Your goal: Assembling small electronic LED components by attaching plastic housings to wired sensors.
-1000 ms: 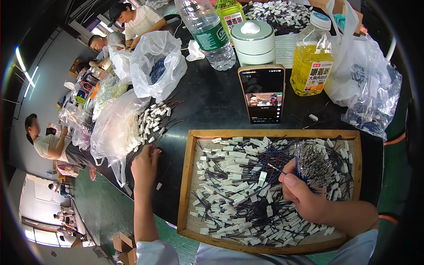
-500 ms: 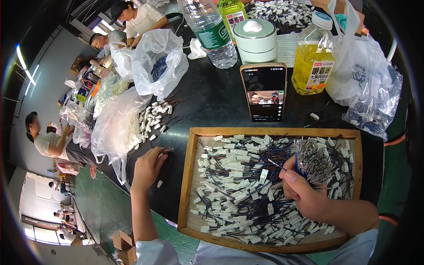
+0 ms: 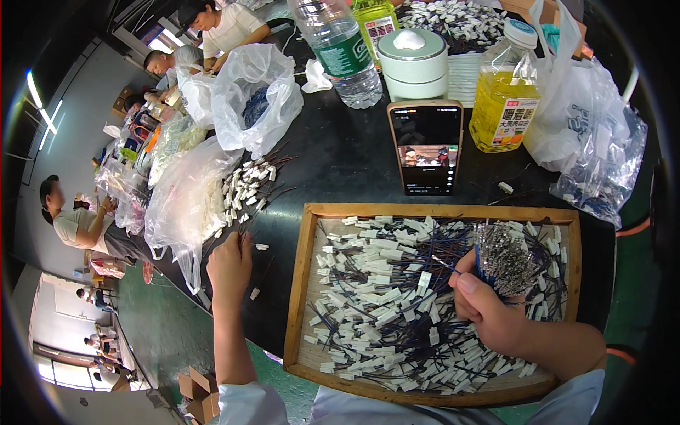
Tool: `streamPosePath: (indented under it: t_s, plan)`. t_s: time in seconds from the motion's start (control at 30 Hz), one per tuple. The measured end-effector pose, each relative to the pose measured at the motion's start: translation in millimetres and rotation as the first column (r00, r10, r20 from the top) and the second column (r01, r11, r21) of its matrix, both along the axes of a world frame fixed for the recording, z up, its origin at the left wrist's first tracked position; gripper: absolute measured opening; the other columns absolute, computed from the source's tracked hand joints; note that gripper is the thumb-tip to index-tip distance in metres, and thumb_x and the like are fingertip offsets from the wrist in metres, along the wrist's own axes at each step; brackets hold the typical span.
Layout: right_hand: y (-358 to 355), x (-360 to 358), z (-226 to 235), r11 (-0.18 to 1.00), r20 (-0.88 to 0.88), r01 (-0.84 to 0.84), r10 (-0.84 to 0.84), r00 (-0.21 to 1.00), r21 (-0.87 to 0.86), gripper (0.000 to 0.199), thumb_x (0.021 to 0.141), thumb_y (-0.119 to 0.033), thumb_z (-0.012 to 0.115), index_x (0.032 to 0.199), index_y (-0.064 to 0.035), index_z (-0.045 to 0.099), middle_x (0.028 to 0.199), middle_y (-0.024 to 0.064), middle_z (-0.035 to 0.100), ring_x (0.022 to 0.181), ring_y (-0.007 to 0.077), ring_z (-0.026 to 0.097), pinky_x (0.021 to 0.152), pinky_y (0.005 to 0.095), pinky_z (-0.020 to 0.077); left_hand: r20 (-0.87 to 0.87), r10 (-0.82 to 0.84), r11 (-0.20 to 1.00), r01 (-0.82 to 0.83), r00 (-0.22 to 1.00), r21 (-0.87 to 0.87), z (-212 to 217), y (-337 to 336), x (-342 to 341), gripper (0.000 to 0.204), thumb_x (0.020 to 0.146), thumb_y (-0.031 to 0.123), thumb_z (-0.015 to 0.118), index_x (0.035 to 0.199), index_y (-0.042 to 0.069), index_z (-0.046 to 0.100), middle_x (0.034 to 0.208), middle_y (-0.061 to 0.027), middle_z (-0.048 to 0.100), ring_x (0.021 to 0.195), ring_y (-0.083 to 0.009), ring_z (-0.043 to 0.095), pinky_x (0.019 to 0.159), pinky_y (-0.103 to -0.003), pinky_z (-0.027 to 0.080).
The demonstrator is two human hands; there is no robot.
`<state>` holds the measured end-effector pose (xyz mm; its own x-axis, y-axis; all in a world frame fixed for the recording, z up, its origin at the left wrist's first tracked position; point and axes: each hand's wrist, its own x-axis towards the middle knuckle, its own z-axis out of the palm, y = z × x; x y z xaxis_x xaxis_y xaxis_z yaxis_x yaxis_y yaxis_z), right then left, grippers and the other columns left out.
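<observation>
Right now the right hand (image 3: pixel 489 315) is closing tightly around a bundle of dark wires with metal tips (image 3: pixel 506 258), holding it just above the wooden tray (image 3: pixel 301 276). Meanwhile the left hand (image 3: pixel 230 265) is pinching together at the loose white connectors (image 3: pixel 248 188) just beyond its fingertips, though I cannot tell if it is gripping one. Judging by the many finished pieces (image 3: pixel 382 297) lying beside the right hand, much is done, yet the bundle is showing plenty left.
</observation>
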<state>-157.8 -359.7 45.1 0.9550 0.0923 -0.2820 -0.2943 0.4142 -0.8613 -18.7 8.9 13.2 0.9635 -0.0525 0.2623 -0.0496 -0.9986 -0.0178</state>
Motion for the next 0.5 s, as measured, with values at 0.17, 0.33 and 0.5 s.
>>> streamPosePath:
  t_s: [0.17, 0.33, 0.5]
  plan:
    - [-1, 0, 0, 0.999, 0.009, -0.016, 0.016, 1.0, 0.05, 0.01, 0.089, -0.016, 0.056, 0.091, -0.0066, 0.056, 0.069, -0.0037, 0.051, 0.06, 0.003, 0.043, 0.053, 0.0199, 0.0365, -0.041, 0.079, 0.98, -0.07, 0.996, 0.187, -2, -16, 0, 0.042, 0.088, 0.043, 0.05, 0.072, 0.004, 0.056, 0.065, -0.0172, 0.061, 0.063, -0.037, 0.061, 0.056, -0.045, 0.047]
    - [-1, -1, 0, 1.0, -0.023, 0.008, -0.007, 1.0, 0.019, 0.01, 0.088, -0.015, 0.059, 0.093, -0.0067, 0.057, 0.075, -0.0036, 0.055, 0.066, 0.0028, 0.047, 0.057, 0.0198, 0.0396, -0.087, 0.091, 0.968, -0.068, 0.992, 0.243, 2, -24, -1, 0.044, 0.087, 0.045, 0.052, 0.072, 0.003, 0.057, 0.066, -0.0176, 0.061, 0.065, -0.0362, 0.062, 0.058, -0.046, 0.048]
    - [-2, 0, 0, 1.0, -0.021, 0.01, -0.009, 1.0, 0.022, 0.008, 0.087, -0.013, 0.059, 0.092, -0.0066, 0.057, 0.074, -0.0037, 0.054, 0.065, 0.0027, 0.047, 0.056, 0.0197, 0.0392, -0.208, -0.047, 0.993, 0.067, 0.977, 0.093, 4, -17, 1, 0.037, 0.087, 0.036, 0.053, 0.074, 0.002, 0.056, 0.068, -0.0181, 0.062, 0.069, -0.0375, 0.061, 0.062, -0.046, 0.047]
